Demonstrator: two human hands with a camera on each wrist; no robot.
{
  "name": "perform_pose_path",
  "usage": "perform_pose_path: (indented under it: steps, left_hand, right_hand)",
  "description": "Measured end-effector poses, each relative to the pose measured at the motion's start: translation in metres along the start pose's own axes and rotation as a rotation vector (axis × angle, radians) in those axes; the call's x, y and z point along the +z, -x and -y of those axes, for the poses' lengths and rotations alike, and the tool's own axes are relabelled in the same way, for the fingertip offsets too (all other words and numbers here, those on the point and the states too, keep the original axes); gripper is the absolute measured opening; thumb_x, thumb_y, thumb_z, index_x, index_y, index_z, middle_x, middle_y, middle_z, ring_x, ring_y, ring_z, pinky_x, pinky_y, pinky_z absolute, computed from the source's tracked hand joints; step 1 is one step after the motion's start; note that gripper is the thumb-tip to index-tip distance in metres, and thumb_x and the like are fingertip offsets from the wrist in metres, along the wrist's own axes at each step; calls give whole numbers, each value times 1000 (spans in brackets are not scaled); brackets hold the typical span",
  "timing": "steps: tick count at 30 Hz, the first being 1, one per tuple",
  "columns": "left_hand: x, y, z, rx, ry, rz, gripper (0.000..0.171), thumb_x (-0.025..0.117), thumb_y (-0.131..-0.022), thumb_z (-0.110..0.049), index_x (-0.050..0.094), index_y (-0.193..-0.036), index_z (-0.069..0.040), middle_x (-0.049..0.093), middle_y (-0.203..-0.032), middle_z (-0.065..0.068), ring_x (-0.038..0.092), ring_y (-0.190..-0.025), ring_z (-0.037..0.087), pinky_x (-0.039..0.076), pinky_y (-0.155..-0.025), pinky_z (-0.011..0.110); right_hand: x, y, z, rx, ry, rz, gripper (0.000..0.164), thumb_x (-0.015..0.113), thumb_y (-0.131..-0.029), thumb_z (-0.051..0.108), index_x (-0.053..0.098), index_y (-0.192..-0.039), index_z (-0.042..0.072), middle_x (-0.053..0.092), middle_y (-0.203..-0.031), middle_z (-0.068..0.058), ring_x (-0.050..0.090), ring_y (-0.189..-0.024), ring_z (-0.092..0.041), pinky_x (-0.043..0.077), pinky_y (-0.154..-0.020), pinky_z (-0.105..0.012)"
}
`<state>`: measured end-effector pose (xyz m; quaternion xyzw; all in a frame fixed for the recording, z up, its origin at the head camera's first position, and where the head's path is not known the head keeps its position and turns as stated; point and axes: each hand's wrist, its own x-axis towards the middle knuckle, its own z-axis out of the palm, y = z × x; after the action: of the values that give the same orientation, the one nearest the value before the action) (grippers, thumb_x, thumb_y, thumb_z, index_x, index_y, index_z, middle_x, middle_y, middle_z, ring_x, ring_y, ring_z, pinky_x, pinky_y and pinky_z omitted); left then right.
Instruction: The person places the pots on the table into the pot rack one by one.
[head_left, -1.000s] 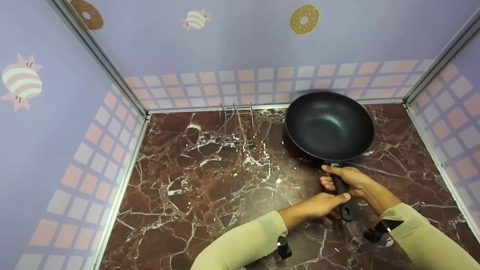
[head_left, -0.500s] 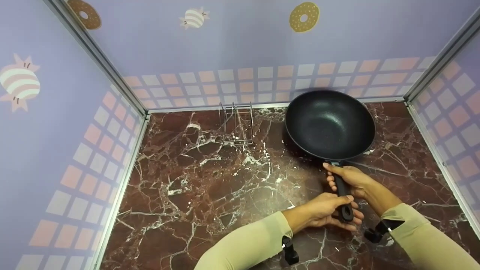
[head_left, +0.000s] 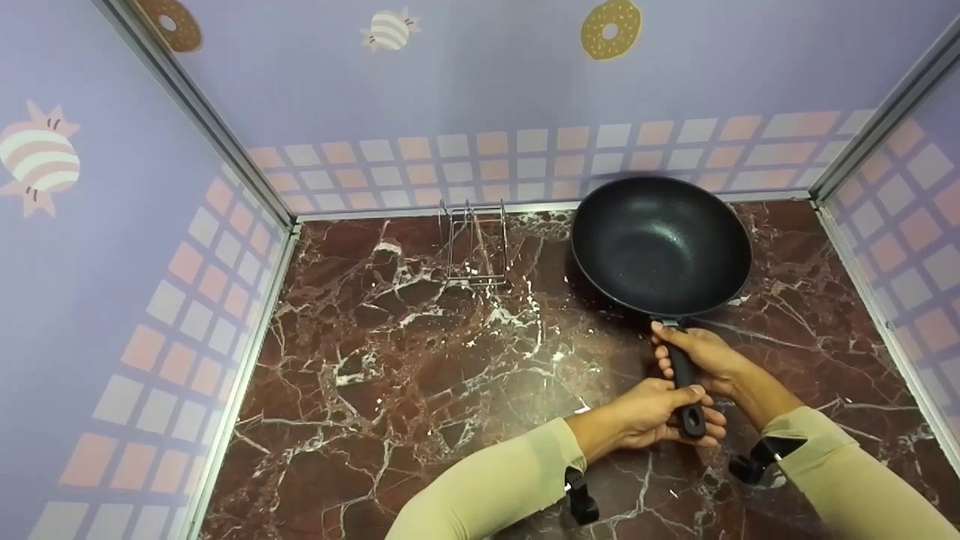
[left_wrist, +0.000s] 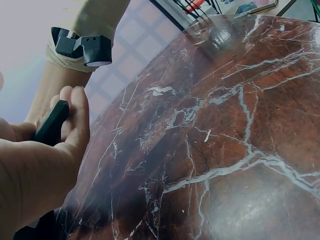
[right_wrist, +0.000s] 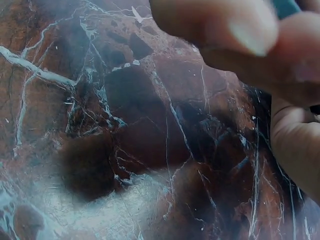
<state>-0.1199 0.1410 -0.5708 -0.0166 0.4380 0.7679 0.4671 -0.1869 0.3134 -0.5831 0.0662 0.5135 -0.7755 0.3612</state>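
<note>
Left hand [head_left: 651, 417] has reached farther under the long black plastic-looking handle [head_left: 681, 370], thumb pinching; right hand [head_left: 711, 358] curls round near the deep round black pan [head_left: 660, 247], likely rigid, front-heavy, best held there.

A: head view's pretty evenly lit, just a soft sheen on the tabletop [head_left: 420, 360] and glare inside the pan [head_left: 660, 247].
B: right wrist's rougher tbh, close-up fingers [right_wrist: 215, 22] all blurry, bright glare lower left.
</note>
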Motion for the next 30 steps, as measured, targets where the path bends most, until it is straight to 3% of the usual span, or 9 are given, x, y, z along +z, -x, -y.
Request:
perform_pose_path:
  steps: [4,11,18,24,27,30]
  left_hand:
    - [0,0,-4,3,3,-13,21,52,-117,-16,66,-114,-2,69,-134,41,57,-140,62,56,-115,63]
    - [1,1,-10,-21,17,-41,15,53,-115,-9,66,-115,-1,77,-119,31,62,-137,60,56,-115,65]
    - [-1,4,-8,-6,-26,-53,20,48,-117,-10,65,-111,-3,75,-98,17,59,-139,61,57,-115,63]
    - [-3,10,-6,-4,-50,-71,21,46,-117,-8,65,-109,-3,70,-90,10,63,-137,59,57,-114,62]
    - [-4,13,-8,8,-60,-78,21,47,-117,-9,66,-110,-2,70,-89,10,73,-125,54,59,-113,61]
    - [-5,16,-13,29,-77,-71,22,48,-117,-13,67,-109,-2,71,-88,9,80,-99,37,60,-111,61]
  right_hand:
    - [1,-2,3,-6,2,10,31,51,-119,29,68,-99,13,72,-79,5,70,-68,-6,63,-64,-20]
    - [3,-2,4,-9,-3,23,37,48,-120,29,66,-91,14,70,-77,6,67,-64,-5,62,-61,-22]
    - [14,-4,-3,-41,98,-94,40,58,-117,37,62,-82,17,64,-68,9,60,-56,-4,56,-55,-18]
    - [20,-5,-10,-60,96,-159,42,57,-117,38,59,-80,17,60,-65,9,58,-54,-5,56,-54,-20]
    - [25,-6,-9,-76,107,-181,42,58,-116,39,59,-81,17,60,-65,9,58,-55,-6,57,-54,-21]
    - [31,-7,-5,-103,117,-206,41,59,-116,38,59,-81,16,61,-65,8,59,-55,-7,58,-54,-22]
